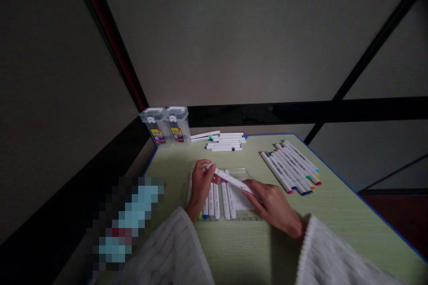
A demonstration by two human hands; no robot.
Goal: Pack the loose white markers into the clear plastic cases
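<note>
A white marker pen [230, 179] is held slantwise between my two hands, above a clear plastic tray [247, 218]. My left hand [201, 187] pinches its upper left end. Around its lower right end my right hand [272, 202] is closed, hiding that tip. In the tray several white markers [214, 202] lie side by side, some with coloured ends in green, blue and grey at the near edge. My left hand and wrist cover part of this row. A white sheet or panel [242, 200] shows in the right part of the tray, partly behind my right hand.
Two clear lidded boxes [177, 127] with yellow labels stand at the table's back left corner. Beside them lies a pile of white markers [227, 142]. More markers with coloured ends [290, 167] are spread at the right. A blurred-out patch [129, 220] covers the left. A wall rises behind the table.
</note>
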